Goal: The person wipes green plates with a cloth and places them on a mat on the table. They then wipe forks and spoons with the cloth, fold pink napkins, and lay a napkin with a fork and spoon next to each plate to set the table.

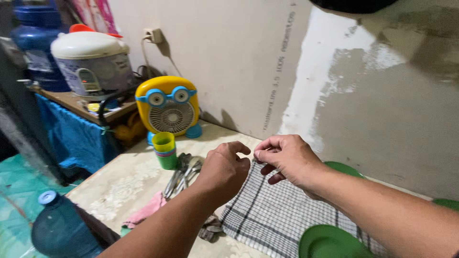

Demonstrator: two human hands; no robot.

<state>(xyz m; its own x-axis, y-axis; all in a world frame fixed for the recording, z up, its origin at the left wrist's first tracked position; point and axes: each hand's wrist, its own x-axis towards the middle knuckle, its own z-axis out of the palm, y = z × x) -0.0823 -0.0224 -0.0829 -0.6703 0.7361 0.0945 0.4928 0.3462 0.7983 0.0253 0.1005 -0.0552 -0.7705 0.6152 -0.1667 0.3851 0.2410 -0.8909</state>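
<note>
A black-and-white checkered cloth (pixel 272 215) lies spread on a cream patterned table (pixel 129 184). My right hand (pixel 287 160) pinches thumb and forefinger at the cloth's far corner. My left hand (pixel 224 167) is curled just left of it, over the cloth's far left edge. Its fingertips are turned away, so I cannot see whether they grip the cloth. A green plate (pixel 330 241) rests on the cloth's near end, and another green plate (pixel 345 168) shows behind my right wrist.
Stacked plastic cups (pixel 165 150) and a pile of cutlery (pixel 184 174) sit left of my hands, with a pink rag (pixel 146 212) nearer. A yellow toy-faced fan (pixel 168 107) stands against the wall. A rice cooker (pixel 91 62) is on a side shelf. A blue water bottle (pixel 60 229) stands by the table's corner.
</note>
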